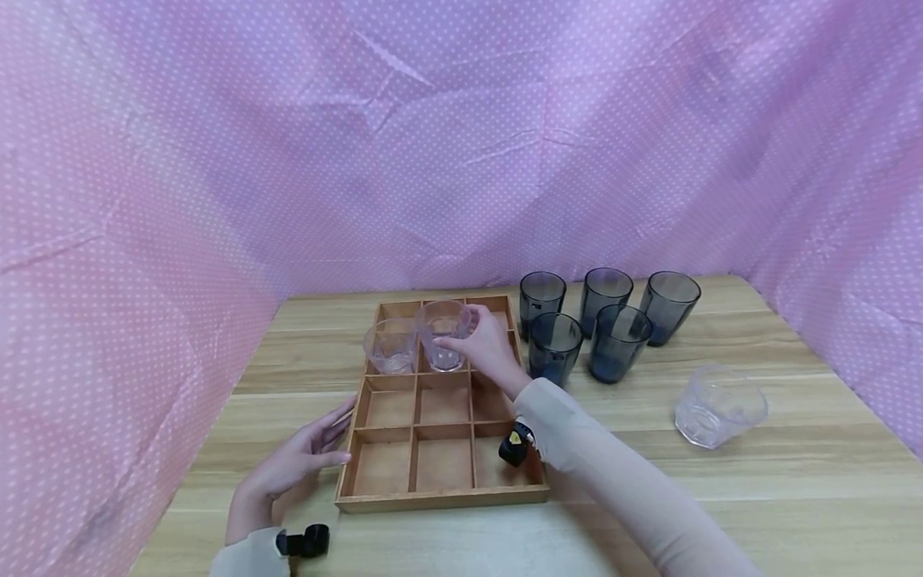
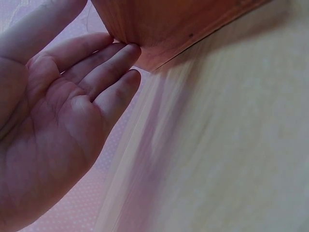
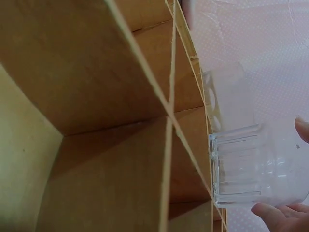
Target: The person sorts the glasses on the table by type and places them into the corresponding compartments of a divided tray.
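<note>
Nearest: the left hand point(image 1: 296, 455) is held open, fingers loosely extended, nothing gripped; the side of the wooden box point(image 1: 443, 502) is touched by its fingertips near a corner, probably so the box is kept from sliding. The box is laid flat on the table point(image 1: 779, 513), long side running away, split into compartments by thin dividers; the nearer ones are left bare. To the right, one loose clear glass point(image 1: 721, 406) is stood on the table, well apart from the rest.

Farther in, the held clear glass point(image 1: 441, 324) is pinched across its sides by the right hand point(image 1: 485, 343), thumb and fingers spread to its width, likely so the base is left free. It is held upright over a middle-column compartment; whether the base is supported cannot be told. Just beside it, a second clear glass point(image 1: 389, 349) is placed at the left column.

Beyond, five dark glasses point(image 1: 554, 353) are grouped right of the box, backed by a dotted curtain point(image 1: 461, 160).
</note>
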Demonstrator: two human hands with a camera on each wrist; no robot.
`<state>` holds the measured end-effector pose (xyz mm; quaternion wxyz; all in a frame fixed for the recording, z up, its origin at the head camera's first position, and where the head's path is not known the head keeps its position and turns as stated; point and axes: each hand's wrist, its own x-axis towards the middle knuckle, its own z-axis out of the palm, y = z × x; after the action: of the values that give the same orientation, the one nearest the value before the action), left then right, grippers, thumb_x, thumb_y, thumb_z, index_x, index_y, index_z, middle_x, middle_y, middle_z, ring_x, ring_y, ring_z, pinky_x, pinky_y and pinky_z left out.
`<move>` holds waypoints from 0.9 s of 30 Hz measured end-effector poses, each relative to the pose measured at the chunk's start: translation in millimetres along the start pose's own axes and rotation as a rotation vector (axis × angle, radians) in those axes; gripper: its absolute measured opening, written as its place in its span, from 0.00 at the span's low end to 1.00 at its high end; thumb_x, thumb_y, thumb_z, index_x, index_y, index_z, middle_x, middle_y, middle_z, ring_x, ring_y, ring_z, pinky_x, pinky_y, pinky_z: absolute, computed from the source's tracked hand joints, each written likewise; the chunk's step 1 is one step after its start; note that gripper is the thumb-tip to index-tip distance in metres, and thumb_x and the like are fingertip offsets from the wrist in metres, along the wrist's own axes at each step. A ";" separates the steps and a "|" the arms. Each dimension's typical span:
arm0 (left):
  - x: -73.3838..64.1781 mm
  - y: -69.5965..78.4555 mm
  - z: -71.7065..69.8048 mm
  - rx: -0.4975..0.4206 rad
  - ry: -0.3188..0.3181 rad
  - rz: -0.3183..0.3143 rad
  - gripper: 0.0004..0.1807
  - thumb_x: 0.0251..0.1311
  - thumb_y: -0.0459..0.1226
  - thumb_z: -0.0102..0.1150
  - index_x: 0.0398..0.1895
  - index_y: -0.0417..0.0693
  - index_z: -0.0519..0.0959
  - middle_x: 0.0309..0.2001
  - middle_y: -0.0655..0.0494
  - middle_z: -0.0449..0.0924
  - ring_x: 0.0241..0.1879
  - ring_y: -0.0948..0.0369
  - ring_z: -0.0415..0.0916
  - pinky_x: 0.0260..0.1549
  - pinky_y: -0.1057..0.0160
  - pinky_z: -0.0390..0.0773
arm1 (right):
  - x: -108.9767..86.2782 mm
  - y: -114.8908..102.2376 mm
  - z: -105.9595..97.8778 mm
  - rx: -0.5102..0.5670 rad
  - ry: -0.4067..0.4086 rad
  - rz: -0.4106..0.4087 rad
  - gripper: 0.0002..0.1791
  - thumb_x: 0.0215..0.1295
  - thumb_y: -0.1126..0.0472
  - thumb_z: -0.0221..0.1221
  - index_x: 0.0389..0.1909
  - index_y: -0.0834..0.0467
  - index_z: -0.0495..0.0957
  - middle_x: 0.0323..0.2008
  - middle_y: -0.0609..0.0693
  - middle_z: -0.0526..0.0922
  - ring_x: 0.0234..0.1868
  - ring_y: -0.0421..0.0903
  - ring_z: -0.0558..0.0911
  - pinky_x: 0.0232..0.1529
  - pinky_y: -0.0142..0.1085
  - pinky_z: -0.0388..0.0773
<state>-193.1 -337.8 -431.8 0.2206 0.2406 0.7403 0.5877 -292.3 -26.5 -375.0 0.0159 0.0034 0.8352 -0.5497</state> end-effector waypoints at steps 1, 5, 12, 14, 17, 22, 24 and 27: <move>0.1 -0.1 0.3 -0.002 0.000 0.000 0.45 0.65 0.30 0.54 0.74 0.30 0.36 0.73 0.26 0.28 0.63 0.88 0.53 0.60 0.82 0.61 | 0.1 0.8 0.2 -0.004 -0.001 0.002 0.44 0.49 0.51 0.74 0.66 0.57 0.66 0.63 0.57 0.74 0.61 0.54 0.75 0.60 0.47 0.77; 0.7 -0.9 1.5 -0.015 -0.006 0.002 0.45 0.65 0.29 0.54 0.74 0.30 0.35 0.73 0.26 0.27 0.64 0.88 0.52 0.60 0.82 0.62 | 0.6 4.5 1.4 -0.028 -0.003 -0.009 0.44 0.48 0.51 0.74 0.65 0.58 0.66 0.61 0.57 0.75 0.58 0.53 0.77 0.58 0.47 0.78; -0.3 -2.4 3.3 -0.022 -0.006 0.004 0.46 0.65 0.29 0.54 0.74 0.30 0.34 0.73 0.26 0.26 0.64 0.88 0.52 0.61 0.82 0.61 | 0.0 12.2 6.8 -0.038 -0.012 -0.035 0.44 0.46 0.51 0.75 0.64 0.59 0.67 0.58 0.57 0.77 0.55 0.54 0.78 0.56 0.46 0.79; -1.0 -3.1 3.9 -0.031 -0.008 0.013 0.45 0.65 0.29 0.53 0.74 0.30 0.34 0.73 0.25 0.26 0.64 0.88 0.52 0.61 0.82 0.61 | -1.2 14.8 8.3 -0.039 -0.016 -0.036 0.44 0.46 0.51 0.75 0.65 0.59 0.67 0.58 0.57 0.77 0.55 0.54 0.78 0.56 0.47 0.79; -1.8 -4.0 5.4 -0.036 -0.008 0.022 0.45 0.65 0.28 0.53 0.74 0.30 0.34 0.72 0.25 0.25 0.65 0.87 0.52 0.61 0.82 0.62 | -3.1 18.9 9.8 -0.040 -0.024 -0.032 0.45 0.47 0.51 0.75 0.65 0.58 0.66 0.60 0.57 0.77 0.58 0.54 0.77 0.58 0.47 0.78; -3.1 -5.3 8.5 -0.039 -0.010 0.029 0.45 0.65 0.28 0.53 0.74 0.29 0.33 0.72 0.26 0.24 0.65 0.87 0.52 0.61 0.82 0.61 | -5.9 25.7 11.1 -0.059 -0.031 -0.031 0.45 0.47 0.51 0.75 0.67 0.58 0.66 0.62 0.56 0.76 0.60 0.54 0.76 0.61 0.47 0.76; -3.6 -5.7 9.8 -0.041 -0.012 0.032 0.45 0.65 0.28 0.53 0.74 0.29 0.33 0.72 0.26 0.24 0.65 0.87 0.52 0.61 0.82 0.61 | -7.0 27.8 11.6 -0.064 -0.034 -0.034 0.46 0.47 0.51 0.75 0.67 0.59 0.66 0.62 0.56 0.76 0.61 0.54 0.76 0.61 0.47 0.76; -4.1 -6.1 11.7 -0.044 -0.011 0.037 0.45 0.65 0.28 0.52 0.74 0.29 0.33 0.72 0.26 0.24 0.65 0.87 0.52 0.61 0.82 0.61 | -8.3 29.4 11.8 -0.059 -0.032 -0.035 0.46 0.47 0.51 0.75 0.66 0.59 0.66 0.62 0.57 0.76 0.61 0.55 0.77 0.61 0.47 0.76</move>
<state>-183.3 -332.6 -440.0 0.2190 0.2526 0.7215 0.6064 -283.1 -25.6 -406.3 0.0195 -0.0205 0.8506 -0.5250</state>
